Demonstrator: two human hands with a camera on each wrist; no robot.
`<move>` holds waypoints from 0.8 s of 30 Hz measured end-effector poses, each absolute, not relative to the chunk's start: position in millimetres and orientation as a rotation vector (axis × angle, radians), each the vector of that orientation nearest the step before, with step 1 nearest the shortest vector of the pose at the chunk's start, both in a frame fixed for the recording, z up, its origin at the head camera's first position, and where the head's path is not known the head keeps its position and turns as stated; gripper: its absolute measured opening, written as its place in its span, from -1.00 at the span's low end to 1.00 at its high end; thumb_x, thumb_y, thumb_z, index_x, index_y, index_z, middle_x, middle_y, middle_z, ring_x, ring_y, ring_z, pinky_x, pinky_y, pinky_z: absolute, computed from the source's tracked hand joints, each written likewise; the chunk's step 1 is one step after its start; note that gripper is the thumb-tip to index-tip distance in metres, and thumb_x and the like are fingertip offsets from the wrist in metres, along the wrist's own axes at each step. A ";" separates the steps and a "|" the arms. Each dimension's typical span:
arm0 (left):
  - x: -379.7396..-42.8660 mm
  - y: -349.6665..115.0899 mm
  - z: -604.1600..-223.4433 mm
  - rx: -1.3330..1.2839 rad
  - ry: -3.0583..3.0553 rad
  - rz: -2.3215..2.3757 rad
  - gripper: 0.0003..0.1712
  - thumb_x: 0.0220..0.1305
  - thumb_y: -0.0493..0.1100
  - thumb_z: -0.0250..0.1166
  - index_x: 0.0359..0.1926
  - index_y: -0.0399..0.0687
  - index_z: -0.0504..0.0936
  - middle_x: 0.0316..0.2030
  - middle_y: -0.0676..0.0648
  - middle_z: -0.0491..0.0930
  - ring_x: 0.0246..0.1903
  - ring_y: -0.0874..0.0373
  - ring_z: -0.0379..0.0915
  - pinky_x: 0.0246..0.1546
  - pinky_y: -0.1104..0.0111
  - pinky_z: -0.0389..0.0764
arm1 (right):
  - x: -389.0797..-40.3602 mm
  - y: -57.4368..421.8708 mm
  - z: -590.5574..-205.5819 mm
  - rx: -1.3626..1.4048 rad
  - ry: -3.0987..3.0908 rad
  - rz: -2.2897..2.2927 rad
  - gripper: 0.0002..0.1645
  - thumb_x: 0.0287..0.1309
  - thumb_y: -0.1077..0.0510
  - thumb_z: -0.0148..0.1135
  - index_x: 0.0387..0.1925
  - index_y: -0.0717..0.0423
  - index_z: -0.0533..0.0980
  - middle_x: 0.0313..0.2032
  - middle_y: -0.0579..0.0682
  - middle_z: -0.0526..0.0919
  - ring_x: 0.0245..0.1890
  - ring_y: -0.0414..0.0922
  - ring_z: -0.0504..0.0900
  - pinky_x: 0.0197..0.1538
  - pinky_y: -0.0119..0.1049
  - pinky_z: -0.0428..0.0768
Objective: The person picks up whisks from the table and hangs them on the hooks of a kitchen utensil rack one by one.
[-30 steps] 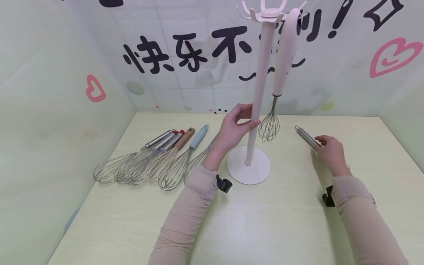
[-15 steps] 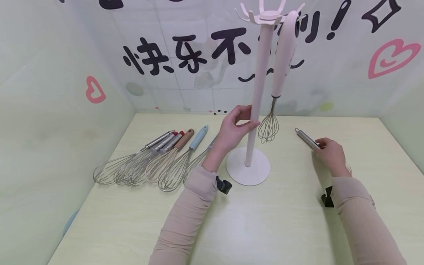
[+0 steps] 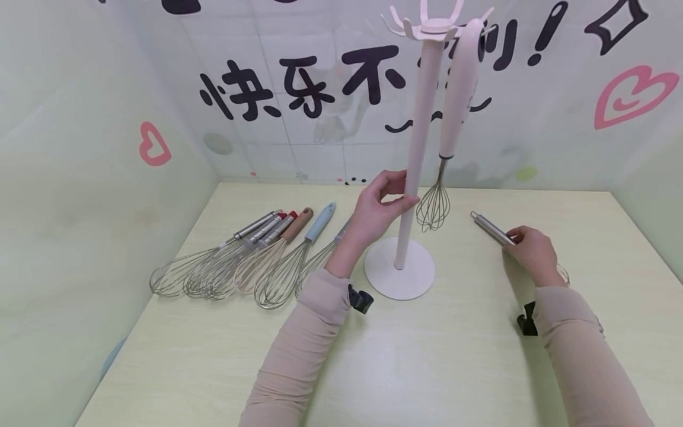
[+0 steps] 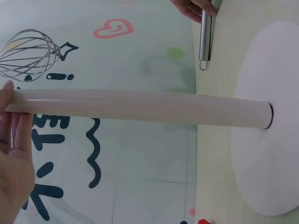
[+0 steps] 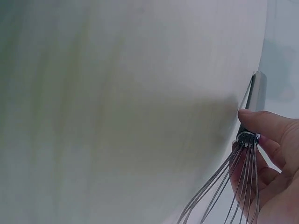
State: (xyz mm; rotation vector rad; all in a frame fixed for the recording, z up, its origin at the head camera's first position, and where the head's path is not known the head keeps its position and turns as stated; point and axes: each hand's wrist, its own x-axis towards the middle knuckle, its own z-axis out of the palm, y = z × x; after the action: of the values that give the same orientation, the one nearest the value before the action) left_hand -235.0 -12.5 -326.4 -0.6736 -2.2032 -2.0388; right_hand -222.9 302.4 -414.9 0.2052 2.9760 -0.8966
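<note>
"Right of centre in the head view, what does the right hand (image 3: 532, 249) have?"

"A steel whisk (image 3: 492, 229). Its grip is clamped on the handle just beside the wires, thumb on one side and fingers on the other (the right wrist view shows this best). The handle slants toward the upper left of the frame."

"And the left hand (image 3: 373, 213)?"

"Near the middle of the frame, its grip is closed round the pole of the pale stand (image 3: 421, 118), thumb in front. The stand is upright, its round base (image 3: 400, 281) on the surface (image 3: 427, 356)."

"Anything on the hooks?"

"One whisk with a thick pale handle (image 3: 460, 89), at upper right of centre, wires downward."

"The others?"

"Left of centre, a row of whisks (image 3: 276, 228) lies on the surface, wires toward the lower left. One handle is blue (image 3: 320, 222), its neighbour's brown; the left arm partly hides the rightmost whisk."
</note>
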 end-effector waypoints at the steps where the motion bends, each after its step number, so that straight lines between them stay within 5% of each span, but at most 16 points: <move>1: -234.9 -12.6 -326.3 -0.674 -2.205 -2.037 -0.55 0.19 -0.32 0.31 0.12 -0.24 0.46 -0.04 -0.29 0.58 0.02 -0.03 0.51 0.03 0.42 0.62 | -222.5 302.4 -414.5 0.214 2.977 -0.896 -0.55 0.12 0.22 0.19 0.01 0.42 0.43 -0.12 0.42 0.55 -0.31 0.12 0.55 -0.40 -0.26 0.36; 10: -234.4 -13.3 -325.7 -0.677 -2.207 -2.040 -0.55 0.20 -0.32 0.30 0.12 -0.24 0.46 -0.04 -0.28 0.57 0.02 -0.03 0.50 0.04 0.42 0.62 | -223.2 303.6 -407.2 0.254 2.978 -1.004 -0.50 0.15 0.25 0.13 0.09 0.45 0.39 -0.06 0.41 0.52 -0.31 0.04 0.50 -0.37 -0.34 0.37; 20: -232.9 -13.2 -324.9 -0.651 -2.185 -2.067 -0.55 0.17 -0.35 0.31 0.11 -0.25 0.48 -0.05 -0.31 0.58 0.01 -0.05 0.52 0.02 0.41 0.64 | -227.4 298.0 -376.0 0.317 3.016 -1.234 -0.45 0.24 0.13 0.14 0.18 0.38 0.39 0.03 0.34 0.54 -0.45 -0.61 0.27 -0.33 -0.65 0.35; 24: -232.9 -12.4 -324.8 -0.642 -2.172 -2.069 -0.55 0.16 -0.36 0.32 0.09 -0.26 0.49 -0.06 -0.32 0.58 0.00 -0.06 0.53 0.01 0.41 0.65 | -227.0 292.4 -357.0 0.368 3.002 -1.371 -0.41 0.24 0.06 0.15 0.21 0.33 0.38 -0.08 0.06 0.59 -0.43 -0.62 0.31 -0.32 -0.74 0.36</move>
State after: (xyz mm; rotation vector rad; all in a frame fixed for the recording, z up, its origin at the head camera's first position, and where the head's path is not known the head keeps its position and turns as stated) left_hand -232.9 -12.4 -324.8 -0.6420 -2.1716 -2.0692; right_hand -227.0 292.4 -357.0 0.3684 3.0023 -1.3706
